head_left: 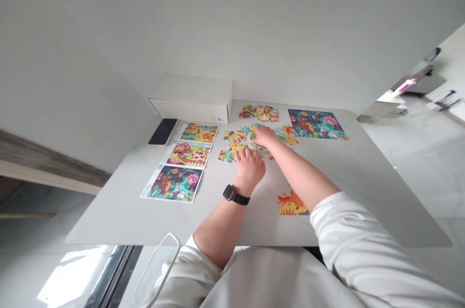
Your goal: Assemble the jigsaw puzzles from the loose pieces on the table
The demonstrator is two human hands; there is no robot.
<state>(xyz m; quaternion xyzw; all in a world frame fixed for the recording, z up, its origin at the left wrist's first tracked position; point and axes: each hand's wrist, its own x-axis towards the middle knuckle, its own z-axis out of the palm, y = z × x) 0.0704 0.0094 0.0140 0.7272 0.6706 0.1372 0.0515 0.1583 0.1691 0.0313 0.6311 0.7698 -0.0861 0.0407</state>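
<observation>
My left hand (pixel 250 166), with a black watch on its wrist, rests on the near side of a spread of loose jigsaw pieces (pixel 237 136). Its fingers are apart and touch the pieces. Just beyond it, my right hand (pixel 264 135) has its fingers closed at a greenish puzzle piece (pixel 254 132); the fingertips are partly hidden. More yellow and orange pieces (pixel 290 137) lie to the right of that hand. A joined orange and yellow puzzle section (pixel 291 204) lies nearer me, partly covered by my right forearm.
A picture sheet (pixel 184 163) with three scenes lies at the left, beside a dark phone (pixel 162 131). Behind stands a white box (pixel 191 100). A pile of reddish pieces (pixel 259 113) and a finished dark blue puzzle (pixel 317 124) lie at the back of the table (pixel 348 177).
</observation>
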